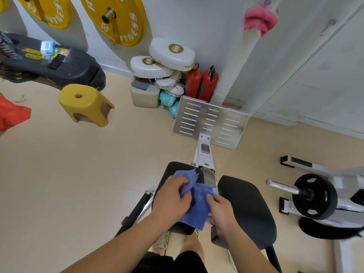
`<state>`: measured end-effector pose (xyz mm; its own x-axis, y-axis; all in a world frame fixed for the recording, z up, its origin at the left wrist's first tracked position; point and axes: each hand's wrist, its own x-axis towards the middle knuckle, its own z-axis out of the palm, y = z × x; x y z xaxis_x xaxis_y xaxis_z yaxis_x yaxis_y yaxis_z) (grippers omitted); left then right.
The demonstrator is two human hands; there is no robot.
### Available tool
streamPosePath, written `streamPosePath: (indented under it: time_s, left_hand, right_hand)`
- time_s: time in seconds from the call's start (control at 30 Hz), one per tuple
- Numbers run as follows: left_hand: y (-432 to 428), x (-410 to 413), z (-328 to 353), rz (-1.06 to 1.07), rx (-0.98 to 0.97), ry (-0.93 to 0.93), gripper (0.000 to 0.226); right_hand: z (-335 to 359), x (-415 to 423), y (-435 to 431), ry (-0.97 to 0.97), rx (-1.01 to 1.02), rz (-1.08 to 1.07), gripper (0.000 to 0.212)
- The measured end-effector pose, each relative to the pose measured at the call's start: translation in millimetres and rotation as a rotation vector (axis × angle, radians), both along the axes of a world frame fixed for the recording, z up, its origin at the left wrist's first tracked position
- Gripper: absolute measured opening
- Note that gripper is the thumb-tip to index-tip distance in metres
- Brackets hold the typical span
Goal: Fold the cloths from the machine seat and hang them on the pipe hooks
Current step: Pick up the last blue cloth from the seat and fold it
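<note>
Both hands grasp the blue cloth (pixel 199 203) over the left black seat pad (pixel 173 170): left hand (pixel 173 200) bunches its top, right hand (pixel 220 211) pinches its right edge. Pink cloth (pixel 260 18) hangs on the white pipe (pixel 232 66).

Two hands (pixel 171 200) (pixel 221 213), one blue cloth (pixel 199 205), one pink cloth (pixel 260 18), two fire extinguishers (pixel 194 80) (pixel 209 82), one yellow stool (pixel 84 101)

A blue cloth (pixel 199 205) is lying rumpled and partly folded across the left black seat pad (pixel 172 169), gripped by the left hand (pixel 171 198) and right hand (pixel 220 211). A pink cloth (pixel 260 18) is hanging bunched high on the white pipe (pixel 232 66).
</note>
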<state>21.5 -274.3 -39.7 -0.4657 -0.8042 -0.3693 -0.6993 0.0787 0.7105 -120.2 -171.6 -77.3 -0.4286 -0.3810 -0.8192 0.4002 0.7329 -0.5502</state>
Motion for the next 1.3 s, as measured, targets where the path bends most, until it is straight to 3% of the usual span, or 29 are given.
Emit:
streamPosePath:
  time_s: [0.1, 0.23, 0.3, 0.37, 0.43, 0.5, 0.57, 0.67, 0.83, 0.93, 1.03, 1.1, 1.13, 1.2, 1.3]
  left_hand:
    - [32, -27, -22, -0.154, 0.094, -0.062, 0.026]
    - [52, -34, -48, -0.354, 0.256, -0.133, 0.057]
    - [47, -31, -45, -0.367, 0.324, -0.040, 0.050]
    - [36, -20, -43, -0.295, 0.265, 0.031, 0.031]
    - [22, -4, -44, -0.087, 0.091, -0.048, 0.019]
    - [7, 12, -47, 0.035, -0.002, -0.204, 0.023]
    - [0, 21, -54, 0.022, 0.120, -0.320, 0.037]
    - [3, 20, -60, -0.008, 0.377, -0.201, 0.037]
    - [1, 17, -35, -0.030, 0.475, 0.096, 0.027]
    - [-9, 21, -19, -0.275, 0.284, 0.084, 0.026]
    - [-17, 19, -2, -0.458, 0.175, 0.050, 0.032]
    - [-21, 14, 10, -0.492, 0.149, 0.068, 0.032]
    - [-24, 14, 14, -0.471, 0.149, 0.090, 0.030]
    - [-30, 19, 17, -0.363, 0.208, 0.138, 0.031]
    - [-36, 34, 8, -0.226, 0.412, 0.161, 0.040]
  right_hand:
    - [2, -5, 7, -0.044, 0.008, -0.076, 0.030]
    - [3, -13, 12, -0.174, -0.008, -0.113, 0.038]
    - [3, -16, 10, -0.169, 0.001, -0.041, 0.032]
    - [-2, -17, 5, -0.125, 0.008, 0.060, 0.028]
    - [-7, -14, -3, -0.063, 0.036, 0.143, 0.030]
    - [-7, -12, -10, -0.017, 0.087, 0.210, 0.026]
    - [-10, -13, -15, 0.012, 0.116, 0.284, 0.022]
    - [-19, -15, -9, -0.015, 0.097, 0.227, 0.034]
    - [1, -20, -5, -0.172, 0.003, 0.138, 0.036]
    - [24, -32, -14, 0.206, -0.020, 0.424, 0.079]
    - [49, -44, -28, 0.511, -0.244, 1.036, 0.099]
    - [64, -51, -36, 0.574, -0.289, 1.313, 0.079]
    - [72, -53, -39, 0.561, -0.277, 1.351, 0.061]
    - [80, -58, -41, 0.439, -0.248, 1.243, 0.031]
    - [70, -61, -33, 0.360, -0.241, 1.082, 0.021]
